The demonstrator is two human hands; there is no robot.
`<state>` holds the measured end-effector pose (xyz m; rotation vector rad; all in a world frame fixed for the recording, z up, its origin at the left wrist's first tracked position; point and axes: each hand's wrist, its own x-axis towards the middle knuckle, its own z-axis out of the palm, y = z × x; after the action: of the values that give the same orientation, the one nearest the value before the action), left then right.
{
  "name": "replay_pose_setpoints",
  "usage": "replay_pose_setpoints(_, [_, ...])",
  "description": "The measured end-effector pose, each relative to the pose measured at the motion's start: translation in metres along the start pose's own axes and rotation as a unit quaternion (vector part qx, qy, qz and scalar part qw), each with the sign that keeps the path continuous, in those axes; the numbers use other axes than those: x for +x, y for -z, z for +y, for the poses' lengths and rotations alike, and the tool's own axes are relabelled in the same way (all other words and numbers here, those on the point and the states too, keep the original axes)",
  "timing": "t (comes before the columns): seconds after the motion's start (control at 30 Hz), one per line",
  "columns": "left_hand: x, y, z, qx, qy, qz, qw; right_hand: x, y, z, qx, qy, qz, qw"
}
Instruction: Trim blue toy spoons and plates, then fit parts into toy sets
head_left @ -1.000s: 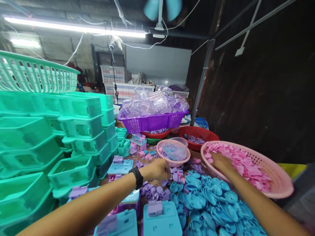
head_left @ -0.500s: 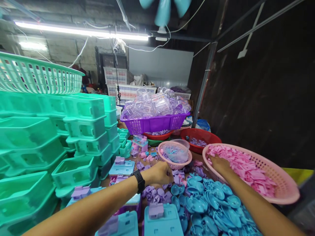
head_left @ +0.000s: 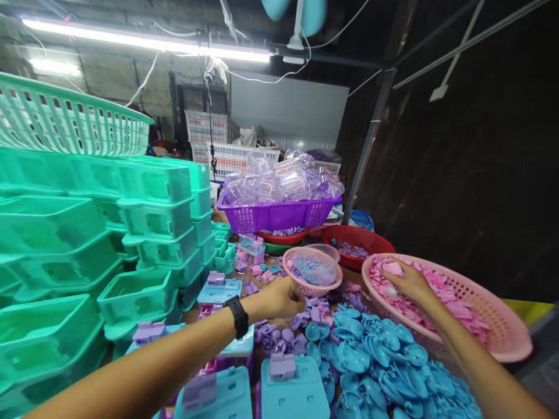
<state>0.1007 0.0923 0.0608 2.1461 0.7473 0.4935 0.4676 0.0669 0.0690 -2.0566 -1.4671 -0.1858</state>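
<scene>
Two hands are working: the right hand (head_left: 410,281) is hovering over the pink basket (head_left: 498,343), pinching a small pink plastic piece (head_left: 393,269) between fingertips. It is likely light, stiff and slick, best nipped by its edges. The left hand (head_left: 282,298) is curling, half-clenched, over small purple parts (head_left: 275,340); whether it is holding one, I cannot tell.

I am looking for writing and finding none I can read: nothing is showing on the green trays (head_left: 144,256) stacked at the left of the frame, on the blue lids (head_left: 288,393) at the bottom centre, on the pink basket (head_left: 502,331) at the lower right, or on the watch (head_left: 236,316) on my wrist.
</scene>
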Motion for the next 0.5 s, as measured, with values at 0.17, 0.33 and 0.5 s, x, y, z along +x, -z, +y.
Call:
replay_pose_setpoints(0.17, [-0.003,-0.011,0.018,-0.127,0.029,0.061,0.990,-0.071,0.012,-0.063,0.412,0.013,-0.225,0.883])
replay_pose_setpoints(0.33, [-0.027,-0.019,0.034,-0.402,0.010,0.003,0.916,-0.120,-0.004,-0.128,0.549,0.013,-0.383,0.743])
replay_pose_setpoints(0.5, [-0.057,-0.012,0.023,-0.428,-0.006,0.074,0.901,-0.125,-0.023,-0.161,0.563,-0.033,-0.409,0.717])
